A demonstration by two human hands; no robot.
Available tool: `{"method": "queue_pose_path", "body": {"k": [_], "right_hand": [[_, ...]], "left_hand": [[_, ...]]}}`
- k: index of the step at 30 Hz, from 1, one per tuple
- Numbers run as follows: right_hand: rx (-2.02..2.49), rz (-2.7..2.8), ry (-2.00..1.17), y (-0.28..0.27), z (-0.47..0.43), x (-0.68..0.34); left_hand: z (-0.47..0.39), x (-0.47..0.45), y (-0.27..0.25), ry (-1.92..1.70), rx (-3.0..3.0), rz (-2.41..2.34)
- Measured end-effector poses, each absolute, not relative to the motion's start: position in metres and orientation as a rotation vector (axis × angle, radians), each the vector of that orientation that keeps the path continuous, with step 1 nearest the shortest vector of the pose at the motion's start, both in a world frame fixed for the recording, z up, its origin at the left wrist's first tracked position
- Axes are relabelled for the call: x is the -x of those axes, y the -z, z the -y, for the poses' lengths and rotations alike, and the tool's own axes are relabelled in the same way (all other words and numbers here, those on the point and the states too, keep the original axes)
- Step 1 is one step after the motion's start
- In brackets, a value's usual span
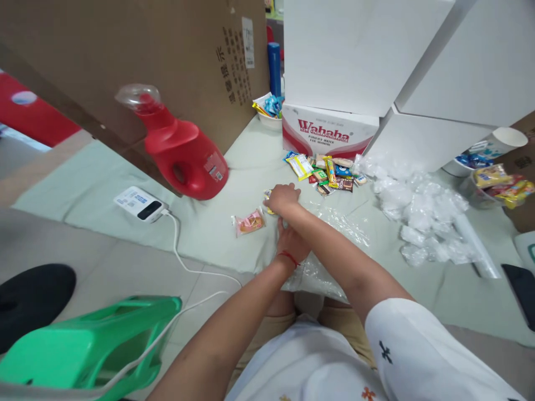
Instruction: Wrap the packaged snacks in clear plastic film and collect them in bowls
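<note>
My right hand (285, 199) reaches across to the left, its fingers closed over a small yellow snack packet (268, 201) on the table. Below it, crossed under the right wrist, my left hand (291, 243) rests at a clear plastic bag (320, 273). One finger of the left hand shows; the others are hidden, as is any grip on the plastic. Just left of the hands lies a pink wrapped snack (249, 223). Behind them is a pile of mixed wrapped snacks (330, 171).
A red jug (188, 156) and a white device (140, 204) with a cable stand left. Crumpled clear plastic bags (418, 206) lie right, near a phone (520, 292). A Wahaba-like printed carton (328, 132) backs the table; a green stool (92, 345) is lower left.
</note>
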State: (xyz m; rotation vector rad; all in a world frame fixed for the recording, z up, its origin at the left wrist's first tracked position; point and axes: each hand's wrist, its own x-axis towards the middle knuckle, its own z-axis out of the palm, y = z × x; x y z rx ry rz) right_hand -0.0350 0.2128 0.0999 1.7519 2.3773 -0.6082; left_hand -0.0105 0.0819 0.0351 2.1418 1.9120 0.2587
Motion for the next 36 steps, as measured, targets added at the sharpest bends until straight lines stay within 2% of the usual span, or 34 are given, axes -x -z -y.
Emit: {"method": "queue_pose_path", "body": {"k": [6,12,15,19,22,25,36], "right_hand": [[-1.688,-2.387,0.658,-0.111,-0.213,0.019],[-1.672,-2.723,0.410,-0.166,-0.205,-0.081],[-1.385,-2.769,0.600,-0.177,-0.180,-0.140],[-1.195,-2.697,0.656,-0.144,-0.140,-0.174],[-1.247,-2.695,0.519,-0.106,-0.121,-0.174],[-1.334,-2.743,0.540,-0.085,-0.114,-0.177],[-1.495,-2.724,0.579,-0.095,-0.106,-0.208]], "left_hand": [[-0.082,0.009,-0.032,-0.319,-2.135,-1.928],[-0.082,0.006,-0.025,-0.410,-2.132,-1.987],[-0.082,0.007,-0.025,-0.428,-2.102,-1.992],[-0.085,0.007,-0.026,-0.436,-2.035,-2.014],[-0.087,0.007,-0.027,-0.428,-1.995,-2.046],[-0.087,0.008,-0.027,-0.409,-1.988,-2.057],[-0.088,0.005,-0.031,-0.343,-2.020,-2.076]]}}
